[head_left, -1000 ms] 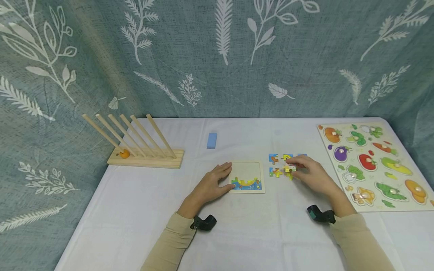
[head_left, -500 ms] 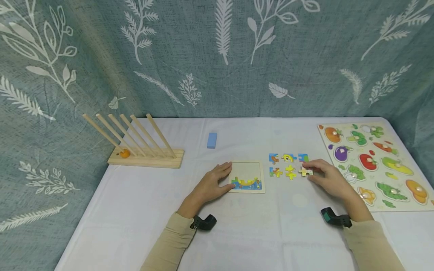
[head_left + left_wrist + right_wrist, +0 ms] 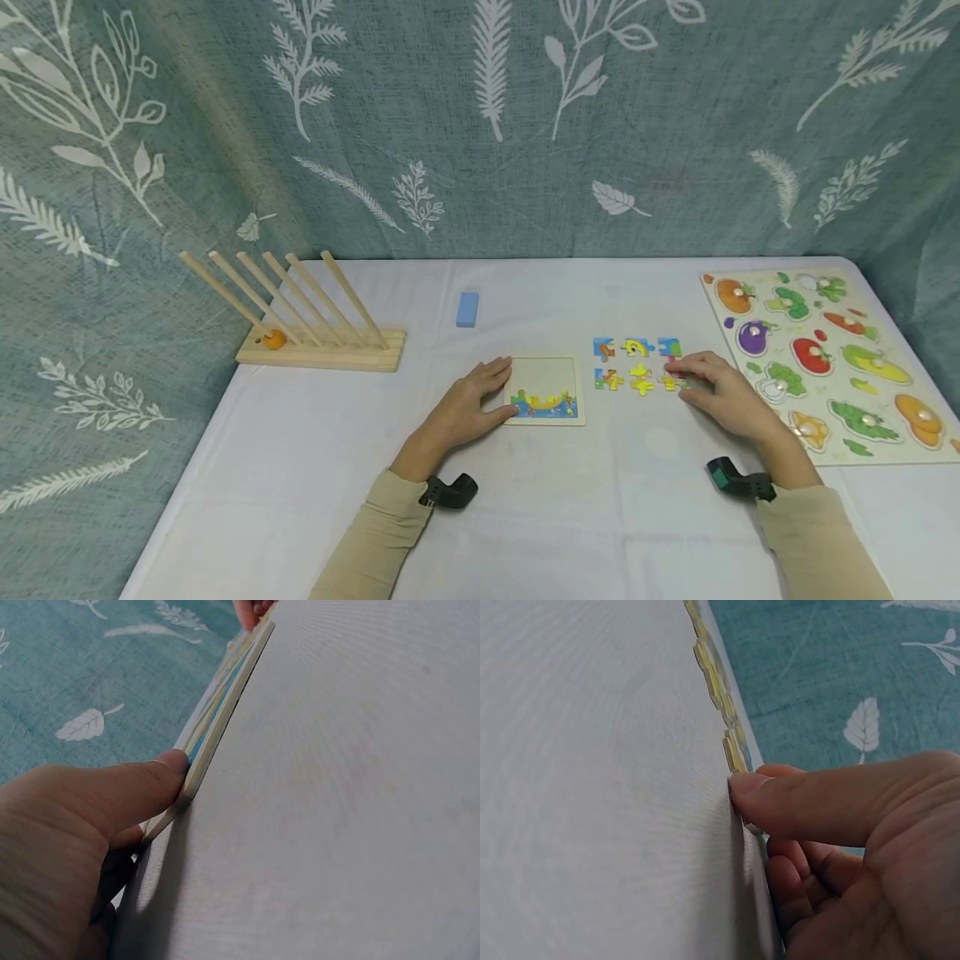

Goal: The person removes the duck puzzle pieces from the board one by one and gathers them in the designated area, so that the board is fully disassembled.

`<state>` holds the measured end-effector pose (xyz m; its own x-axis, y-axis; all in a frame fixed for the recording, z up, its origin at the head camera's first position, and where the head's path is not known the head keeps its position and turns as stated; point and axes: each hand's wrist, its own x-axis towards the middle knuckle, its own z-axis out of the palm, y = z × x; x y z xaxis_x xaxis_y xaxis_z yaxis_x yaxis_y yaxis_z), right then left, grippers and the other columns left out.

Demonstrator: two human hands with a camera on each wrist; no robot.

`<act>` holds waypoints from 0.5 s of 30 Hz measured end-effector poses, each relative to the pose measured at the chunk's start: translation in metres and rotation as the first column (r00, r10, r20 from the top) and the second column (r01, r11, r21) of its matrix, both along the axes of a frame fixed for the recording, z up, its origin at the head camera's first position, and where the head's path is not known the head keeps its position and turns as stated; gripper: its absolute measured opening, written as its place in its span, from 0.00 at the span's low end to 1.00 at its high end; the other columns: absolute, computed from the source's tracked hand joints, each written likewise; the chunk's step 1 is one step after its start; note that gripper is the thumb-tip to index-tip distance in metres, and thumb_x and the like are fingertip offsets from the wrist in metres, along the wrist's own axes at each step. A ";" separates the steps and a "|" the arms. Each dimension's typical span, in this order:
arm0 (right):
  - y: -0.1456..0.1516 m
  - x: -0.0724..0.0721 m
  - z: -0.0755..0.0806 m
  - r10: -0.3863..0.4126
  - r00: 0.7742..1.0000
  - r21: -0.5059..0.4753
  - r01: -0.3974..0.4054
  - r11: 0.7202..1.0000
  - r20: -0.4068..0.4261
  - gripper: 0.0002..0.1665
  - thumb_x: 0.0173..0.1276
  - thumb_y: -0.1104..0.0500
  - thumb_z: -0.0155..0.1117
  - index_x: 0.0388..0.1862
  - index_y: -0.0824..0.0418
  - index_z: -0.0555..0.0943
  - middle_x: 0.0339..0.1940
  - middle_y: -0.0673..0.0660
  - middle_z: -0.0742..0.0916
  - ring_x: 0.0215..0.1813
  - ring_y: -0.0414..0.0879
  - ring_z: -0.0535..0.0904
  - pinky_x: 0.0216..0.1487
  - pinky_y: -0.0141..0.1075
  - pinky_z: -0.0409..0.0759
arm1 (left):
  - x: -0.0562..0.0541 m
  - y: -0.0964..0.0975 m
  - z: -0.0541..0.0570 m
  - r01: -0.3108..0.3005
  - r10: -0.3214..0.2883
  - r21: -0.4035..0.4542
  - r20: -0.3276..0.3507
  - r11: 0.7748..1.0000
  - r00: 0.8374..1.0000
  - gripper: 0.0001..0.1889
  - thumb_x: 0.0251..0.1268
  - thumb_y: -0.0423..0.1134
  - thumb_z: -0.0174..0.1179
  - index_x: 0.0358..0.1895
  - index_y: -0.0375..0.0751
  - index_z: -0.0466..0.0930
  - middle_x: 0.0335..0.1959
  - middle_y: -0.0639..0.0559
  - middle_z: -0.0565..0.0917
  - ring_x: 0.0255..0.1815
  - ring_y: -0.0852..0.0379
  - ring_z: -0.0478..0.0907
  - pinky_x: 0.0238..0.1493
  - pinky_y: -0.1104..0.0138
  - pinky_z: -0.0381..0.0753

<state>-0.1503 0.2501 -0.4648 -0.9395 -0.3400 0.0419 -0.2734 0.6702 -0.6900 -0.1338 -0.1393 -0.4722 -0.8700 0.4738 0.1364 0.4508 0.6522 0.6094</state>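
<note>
My left hand (image 3: 467,408) rests at the left edge of a small wooden jigsaw tray (image 3: 542,372), thumb (image 3: 161,780) pressing its near corner and straight fingers touching the far corner. A strip of blue and yellow pieces fills the tray's near part. To its right, loose jigsaw pieces lie in two rows of three. My right hand (image 3: 723,396) pinches the near-right jigsaw piece (image 3: 669,382) between thumb and index finger, the piece flat at the table. Beside it lies a yellow jigsaw piece (image 3: 641,380); behind it, a blue and green jigsaw piece (image 3: 668,346).
A vegetable knob puzzle board (image 3: 817,400) lies on the right, close beside my right hand. A wooden peg stand (image 3: 322,357) with an orange bead (image 3: 274,339) stands back left. Behind the tray is a blue block (image 3: 467,309). A patterned curtain hangs beyond the table.
My right hand has moved right, from the middle near piece to the near-right spot. The piece in its fingers looked pale before and now shows its colours. My left hand stays still.
</note>
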 end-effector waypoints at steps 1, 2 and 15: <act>0.000 0.000 0.000 -0.001 1.000 -0.004 0.001 1.000 -0.001 0.21 0.63 0.68 0.62 0.57 0.65 0.78 0.54 0.63 0.78 0.58 0.55 0.71 0.56 0.26 0.67 | 0.000 0.000 0.000 0.001 -0.001 0.000 -0.002 1.000 1.000 0.34 0.59 0.44 0.66 0.65 0.29 0.66 0.70 0.42 0.66 0.72 0.46 0.61 0.75 0.57 0.56; 0.000 0.000 0.001 -0.003 1.000 -0.007 0.003 1.000 -0.001 0.21 0.63 0.68 0.62 0.57 0.65 0.78 0.55 0.63 0.78 0.58 0.55 0.71 0.56 0.27 0.67 | 0.000 0.000 0.001 0.002 -0.002 0.001 -0.003 1.000 1.000 0.34 0.59 0.43 0.66 0.65 0.28 0.66 0.70 0.41 0.66 0.72 0.46 0.61 0.75 0.57 0.56; -0.023 0.004 0.010 0.010 1.000 -0.040 -0.011 0.999 -0.023 0.23 0.65 0.63 0.63 0.59 0.65 0.76 0.56 0.62 0.80 0.58 0.57 0.75 0.58 0.36 0.73 | 0.001 -0.003 0.004 0.033 -0.030 -0.063 0.040 0.997 0.999 0.37 0.60 0.49 0.64 0.68 0.30 0.63 0.72 0.44 0.62 0.74 0.47 0.57 0.76 0.57 0.54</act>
